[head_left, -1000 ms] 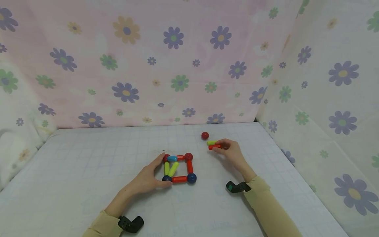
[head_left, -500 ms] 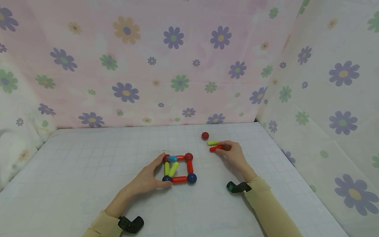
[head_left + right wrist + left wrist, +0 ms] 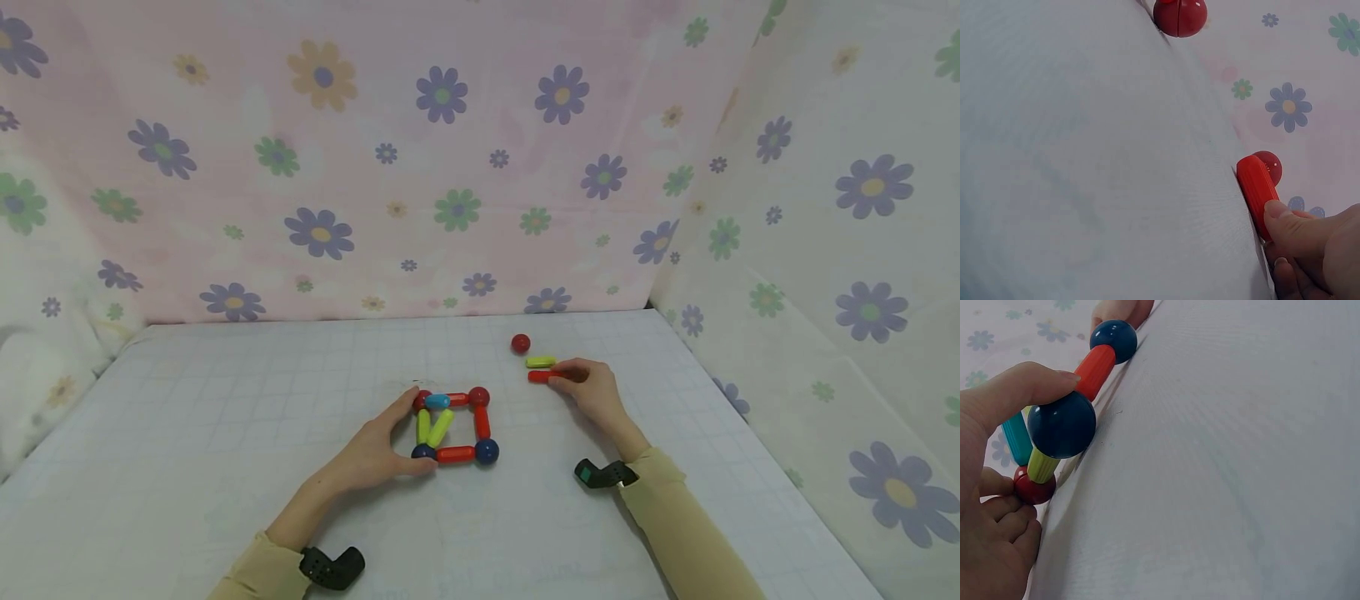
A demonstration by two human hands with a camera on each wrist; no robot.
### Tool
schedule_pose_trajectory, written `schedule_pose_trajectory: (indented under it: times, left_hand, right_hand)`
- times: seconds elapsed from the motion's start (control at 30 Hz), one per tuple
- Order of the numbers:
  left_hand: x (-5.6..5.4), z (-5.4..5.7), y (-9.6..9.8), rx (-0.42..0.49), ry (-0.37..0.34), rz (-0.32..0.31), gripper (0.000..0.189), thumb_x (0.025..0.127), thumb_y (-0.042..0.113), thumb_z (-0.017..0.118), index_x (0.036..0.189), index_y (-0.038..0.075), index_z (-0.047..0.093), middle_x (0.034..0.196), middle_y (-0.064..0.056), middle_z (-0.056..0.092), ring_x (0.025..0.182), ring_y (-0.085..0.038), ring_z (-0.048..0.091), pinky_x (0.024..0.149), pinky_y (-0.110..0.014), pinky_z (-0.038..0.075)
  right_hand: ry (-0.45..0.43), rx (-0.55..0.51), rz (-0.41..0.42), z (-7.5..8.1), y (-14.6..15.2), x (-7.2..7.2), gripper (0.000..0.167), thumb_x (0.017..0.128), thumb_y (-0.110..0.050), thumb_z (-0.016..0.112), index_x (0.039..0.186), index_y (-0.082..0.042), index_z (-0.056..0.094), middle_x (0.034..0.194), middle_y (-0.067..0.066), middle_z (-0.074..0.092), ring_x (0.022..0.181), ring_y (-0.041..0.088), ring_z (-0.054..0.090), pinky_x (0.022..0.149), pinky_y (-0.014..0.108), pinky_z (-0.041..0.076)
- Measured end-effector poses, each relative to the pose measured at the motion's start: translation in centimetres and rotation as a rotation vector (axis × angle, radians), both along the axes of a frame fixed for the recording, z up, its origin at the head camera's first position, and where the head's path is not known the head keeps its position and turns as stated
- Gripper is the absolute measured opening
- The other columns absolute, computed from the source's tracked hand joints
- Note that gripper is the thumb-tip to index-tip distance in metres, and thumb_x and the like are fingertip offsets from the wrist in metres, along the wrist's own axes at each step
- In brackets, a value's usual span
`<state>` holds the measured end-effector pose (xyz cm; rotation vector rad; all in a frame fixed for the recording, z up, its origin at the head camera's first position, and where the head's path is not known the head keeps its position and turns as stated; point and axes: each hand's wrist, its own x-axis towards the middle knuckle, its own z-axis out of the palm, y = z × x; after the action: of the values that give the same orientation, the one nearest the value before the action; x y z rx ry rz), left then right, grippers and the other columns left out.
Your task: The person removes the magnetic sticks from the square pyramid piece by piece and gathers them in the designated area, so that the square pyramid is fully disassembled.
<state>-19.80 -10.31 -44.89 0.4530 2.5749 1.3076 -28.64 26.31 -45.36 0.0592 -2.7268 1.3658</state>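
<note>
My left hand (image 3: pixel 372 450) holds the left side of a square of magnetic rods and balls, thumb at a blue ball (image 3: pixel 1062 425) and fingertips at a red ball (image 3: pixel 1034 485). Red rods (image 3: pixel 455 454) and a yellow-green rod (image 3: pixel 423 427) form its sides. Another yellow-green rod (image 3: pixel 441 428) and a light-blue rod (image 3: pixel 437 402) rise from the left corners. To the right, my right hand (image 3: pixel 595 393) pinches a loose red magnetic rod (image 3: pixel 1254 187) low at the table. Just beyond it lies a loose yellow-green rod (image 3: pixel 541 362).
A loose red ball (image 3: pixel 521 343) sits behind the loose rods. The table (image 3: pixel 225 400) has a pale gridded cover. Flowered cloth (image 3: pixel 352 167) hangs along the back and the right side.
The red rod in my right hand swings slightly, tilting and then lying nearly level, a little apart from the yellow-green rod. My left hand and the square stay in place.
</note>
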Motion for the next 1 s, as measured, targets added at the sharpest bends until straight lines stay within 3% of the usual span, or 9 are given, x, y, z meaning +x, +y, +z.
schedule_pose_trajectory:
  times: [0.37, 0.63, 0.77, 1.0]
  left_hand:
    - [0.1, 0.2, 0.0, -0.006, -0.005, 0.003, 0.108, 0.076, 0.042, 0.085, 0.161, 0.019, 0.022, 0.165, -0.006, 0.026, 0.152, -0.031, 0.024, 0.12, -0.057, 0.026]
    - [0.1, 0.4, 0.0, 0.002, -0.01, 0.002, 0.108, 0.076, 0.041, 0.085, 0.161, 0.018, 0.022, 0.165, -0.007, 0.026, 0.152, -0.032, 0.024, 0.12, -0.057, 0.025]
    - [0.1, 0.4, 0.0, -0.001, -0.006, 0.003, 0.108, 0.076, 0.041, 0.085, 0.161, 0.018, 0.022, 0.165, -0.007, 0.027, 0.152, -0.032, 0.024, 0.12, -0.057, 0.026]
    - [0.0, 0.3, -0.1, -0.001, -0.001, -0.001, 0.108, 0.076, 0.042, 0.085, 0.16, 0.018, 0.023, 0.165, -0.007, 0.026, 0.152, -0.033, 0.024, 0.119, -0.057, 0.027]
  right_hand:
    - [-0.007, 0.006, -0.019, 0.0, 0.1, -0.1, 0.027, 0.091, -0.016, 0.075, 0.116, -0.007, 0.071, 0.119, 0.013, 0.068, 0.106, 0.027, 0.061, 0.092, 0.036, 0.052]
    - [0.005, -0.007, -0.017, 0.0, 0.1, 0.0, 0.027, 0.09, -0.01, 0.074, 0.116, -0.005, 0.071, 0.115, 0.016, 0.069, 0.103, 0.027, 0.063, 0.097, 0.043, 0.053]
    - [-0.004, -0.004, -0.025, 0.1, 0.1, 0.0, 0.027, 0.091, -0.01, 0.073, 0.117, -0.005, 0.071, 0.114, 0.015, 0.069, 0.102, 0.027, 0.063, 0.096, 0.041, 0.054]
    - [-0.005, 0.015, -0.041, 1.8, -0.6, 0.6, 0.031, 0.092, -0.016, 0.073, 0.12, -0.006, 0.069, 0.116, 0.014, 0.069, 0.104, 0.027, 0.062, 0.09, 0.031, 0.054]
